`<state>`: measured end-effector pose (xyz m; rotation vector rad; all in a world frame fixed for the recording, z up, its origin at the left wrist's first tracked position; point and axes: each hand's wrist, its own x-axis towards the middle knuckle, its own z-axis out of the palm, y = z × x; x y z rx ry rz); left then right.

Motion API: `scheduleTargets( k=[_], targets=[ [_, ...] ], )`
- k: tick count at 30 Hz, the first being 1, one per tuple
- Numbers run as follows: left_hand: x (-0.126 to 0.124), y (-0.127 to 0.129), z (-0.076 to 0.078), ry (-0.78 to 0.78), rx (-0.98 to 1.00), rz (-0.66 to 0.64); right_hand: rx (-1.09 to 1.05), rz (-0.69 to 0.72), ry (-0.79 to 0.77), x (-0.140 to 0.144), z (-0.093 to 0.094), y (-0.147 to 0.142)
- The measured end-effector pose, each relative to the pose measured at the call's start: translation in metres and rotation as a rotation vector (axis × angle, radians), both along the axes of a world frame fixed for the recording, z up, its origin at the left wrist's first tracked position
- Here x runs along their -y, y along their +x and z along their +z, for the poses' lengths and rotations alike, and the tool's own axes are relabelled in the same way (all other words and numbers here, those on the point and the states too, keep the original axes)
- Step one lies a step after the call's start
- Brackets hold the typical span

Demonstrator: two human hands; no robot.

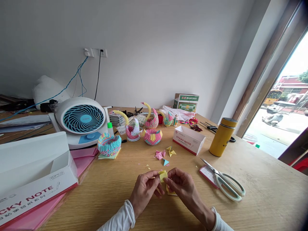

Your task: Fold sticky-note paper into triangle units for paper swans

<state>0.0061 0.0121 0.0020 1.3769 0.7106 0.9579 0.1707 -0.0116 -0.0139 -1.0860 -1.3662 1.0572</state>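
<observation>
Head view: yellow paper [163, 175] half-hidden by fingers [154, 181]

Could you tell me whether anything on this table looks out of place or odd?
Nothing stands out. Both hands, left hand and right hand, pinch a yellow paper piece; scissors lie flat beside them.

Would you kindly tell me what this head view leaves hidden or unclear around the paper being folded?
- Yellow paper: its fold is mostly covered by the left hand and right hand.
- Second yellow piece: largely under the right hand.
- Large sticky note box: cut off by the left edge.
- Yellow flask: its print is too small to read.
</observation>
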Motion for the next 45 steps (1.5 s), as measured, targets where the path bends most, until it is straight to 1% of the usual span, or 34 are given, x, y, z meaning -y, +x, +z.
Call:
scheduleTargets(
  k=[4, 7, 10, 13, 15, 18, 20, 23, 27, 32, 37, 40, 43, 45],
  targets=[
    [0.001, 0.0, 0.002, 0.017, 0.01, -0.016, -0.011, -0.003, 0.02, 0.0, -0.002, 0.0],
    [0.001, 0.0, 0.003, 0.001, 0.038, -0.017, 0.042, -0.037, 0.087, 0.002, 0.0, -0.002],
    [-0.001, 0.0, 0.003, -0.048, 0.063, -0.012, 0.164, -0.07, 0.201, 0.008, 0.009, -0.003],
    [-0.003, 0.0, 0.002, -0.092, 0.077, 0.003, 0.228, -0.028, 0.293, 0.014, 0.021, -0.005],
    [-0.004, 0.0, 0.002, -0.098, 0.071, 0.028, 0.21, 0.012, 0.255, 0.016, 0.025, -0.005],
    [-0.004, -0.001, 0.003, -0.061, 0.039, 0.029, 0.093, 0.013, 0.099, 0.014, 0.021, -0.003],
    [-0.002, -0.001, 0.003, -0.028, 0.018, -0.01, 0.039, -0.002, 0.027, 0.01, 0.016, -0.003],
    [-0.001, 0.0, 0.002, -0.008, 0.024, -0.072, 0.037, -0.01, -0.027, 0.005, 0.01, -0.002],
    [-0.001, 0.001, -0.003, -0.009, 0.062, -0.093, 0.009, -0.053, -0.056, 0.004, 0.01, -0.003],
    [-0.001, 0.002, -0.005, -0.005, -0.021, -0.078, -0.112, -0.063, -0.104, 0.004, 0.014, -0.005],
    [0.002, 0.004, -0.001, 0.076, -0.086, -0.103, -0.138, -0.07, -0.107, 0.004, 0.016, -0.004],
    [0.004, 0.004, 0.002, 0.131, -0.145, -0.088, -0.154, -0.086, -0.119, 0.005, 0.016, -0.003],
    [0.005, 0.003, 0.002, 0.167, -0.146, -0.094, -0.163, -0.095, -0.111, 0.005, 0.015, -0.004],
    [0.005, 0.003, 0.002, 0.179, -0.14, -0.077, -0.168, -0.091, -0.097, 0.005, 0.014, -0.006]
  ],
)
